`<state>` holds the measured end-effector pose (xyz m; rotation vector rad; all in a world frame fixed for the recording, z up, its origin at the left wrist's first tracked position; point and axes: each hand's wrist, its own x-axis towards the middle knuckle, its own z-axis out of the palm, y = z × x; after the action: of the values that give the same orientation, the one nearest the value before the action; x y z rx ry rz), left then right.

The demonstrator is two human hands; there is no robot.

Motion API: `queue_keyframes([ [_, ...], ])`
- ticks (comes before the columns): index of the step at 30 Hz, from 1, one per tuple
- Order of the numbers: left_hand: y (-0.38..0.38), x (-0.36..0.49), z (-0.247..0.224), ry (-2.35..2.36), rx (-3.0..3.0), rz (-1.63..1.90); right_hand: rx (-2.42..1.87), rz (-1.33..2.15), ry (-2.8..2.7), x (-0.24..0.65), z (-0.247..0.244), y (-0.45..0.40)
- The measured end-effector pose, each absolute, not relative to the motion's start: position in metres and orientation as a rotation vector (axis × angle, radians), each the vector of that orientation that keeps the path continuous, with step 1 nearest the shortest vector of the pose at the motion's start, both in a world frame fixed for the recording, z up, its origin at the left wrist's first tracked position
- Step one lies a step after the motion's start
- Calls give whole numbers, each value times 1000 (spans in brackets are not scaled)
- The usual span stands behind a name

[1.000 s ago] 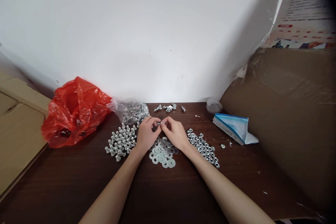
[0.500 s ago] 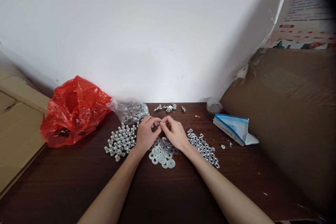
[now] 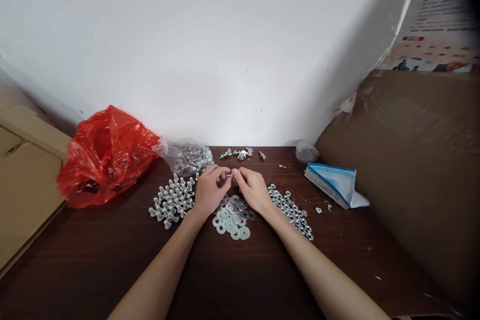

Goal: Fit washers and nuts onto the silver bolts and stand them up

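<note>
My left hand (image 3: 209, 190) is closed, with a small silver bolt (image 3: 228, 175) between thumb and fingertips. My right hand (image 3: 252, 189) is pinched at the bolt's right end; its fingertips cover whatever is there. Just below both hands lies a loose pile of flat washers (image 3: 232, 220). Many bolts (image 3: 172, 200) stand heads-down in a cluster left of my left hand. Flanged nuts (image 3: 294, 212) spread out to the right, partly behind my right wrist. At the table's back edge lie several bolts with parts fitted on them (image 3: 242, 154).
A red plastic bag (image 3: 108, 160) and a clear bag of metal hardware (image 3: 193, 159) stand at the back left. Cardboard (image 3: 28, 190) borders the left side. A round clear container (image 3: 306, 151) and a blue-white packet (image 3: 332, 184) lie right, beside a large brown box (image 3: 416, 160).
My right fingertips have shifted slightly and turned around the bolt's end, so more of the bolt shows between my hands. The piles look unchanged.
</note>
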<state>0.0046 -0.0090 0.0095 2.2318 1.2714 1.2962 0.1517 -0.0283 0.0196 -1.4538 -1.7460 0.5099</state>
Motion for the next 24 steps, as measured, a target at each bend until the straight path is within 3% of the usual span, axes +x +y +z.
queue_keyframes([
  [24,-10,5,11,1222,2276,1262,-1513,499,-1850,153,20,-28],
])
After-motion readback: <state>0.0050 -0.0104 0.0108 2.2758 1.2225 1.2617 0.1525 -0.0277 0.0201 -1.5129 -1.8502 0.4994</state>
